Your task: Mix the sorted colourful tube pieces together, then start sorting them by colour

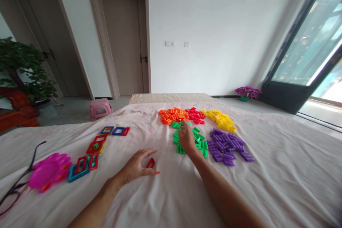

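My left hand (137, 165) rests on the cloth with thumb and fingers spread apart. Between them lies a red rounded piece (151, 163), and a small orange piece (156, 172) shows at the thumb tip. Over the pile of green plastic tube-like pieces (198, 139) reaches my right hand (187, 137), its fingers stretched forward and slightly bent, with no held piece visible. Its fingertips come close to the orange pieces (173, 114) and red pieces (195, 115). Purple pieces (227, 144) lie to its right, yellow ones (220, 119) beyond.
Red, blue and yellow frame tiles (97, 144) form a loose row at left. Beside them are a magenta flower-shaped plate (49, 171) and eyeglasses (20, 187). A wrinkled pale cloth (280, 156) covers the surface. A pink stool (100, 108) stands on the floor behind.
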{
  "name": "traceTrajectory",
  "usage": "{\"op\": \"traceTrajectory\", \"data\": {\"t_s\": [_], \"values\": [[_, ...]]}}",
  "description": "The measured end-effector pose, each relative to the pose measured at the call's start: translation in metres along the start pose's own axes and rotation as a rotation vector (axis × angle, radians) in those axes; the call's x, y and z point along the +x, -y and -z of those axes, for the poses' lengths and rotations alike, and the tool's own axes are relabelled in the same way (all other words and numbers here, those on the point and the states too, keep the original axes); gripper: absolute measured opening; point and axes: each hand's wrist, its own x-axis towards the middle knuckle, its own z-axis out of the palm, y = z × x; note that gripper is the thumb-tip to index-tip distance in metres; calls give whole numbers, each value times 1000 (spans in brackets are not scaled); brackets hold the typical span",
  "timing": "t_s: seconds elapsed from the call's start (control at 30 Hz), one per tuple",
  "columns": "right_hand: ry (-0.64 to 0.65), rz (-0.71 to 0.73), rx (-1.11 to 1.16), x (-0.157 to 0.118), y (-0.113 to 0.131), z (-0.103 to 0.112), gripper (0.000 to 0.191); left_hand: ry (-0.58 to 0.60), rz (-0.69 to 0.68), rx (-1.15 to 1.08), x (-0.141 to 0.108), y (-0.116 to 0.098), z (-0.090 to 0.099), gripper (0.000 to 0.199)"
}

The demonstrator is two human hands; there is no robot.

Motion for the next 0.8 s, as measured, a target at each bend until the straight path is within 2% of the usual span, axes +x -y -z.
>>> {"op": "traceTrajectory", "data": {"t_s": [0.13,0.23,0.33,0.43,0.6,0.8], "values": [[367,374,-197,-41,29,-28,45,28,-127,296,0,-6,-9,53],[486,403,-380,-46,38,-29,35,-25,-159,365,1,1,-13,40],[488,332,-522,-36,29,-19,31,-103,-146,382,5,12,-12,34],[477,300,-593,-28,15,-12,39,-191,-111,388,10,21,-10,33],[454,300,-596,-28,7,-14,45,-300,-73,411,15,23,-10,32],[458,332,-549,-31,8,-14,43,-345,-48,424,16,22,-9,30]]}}
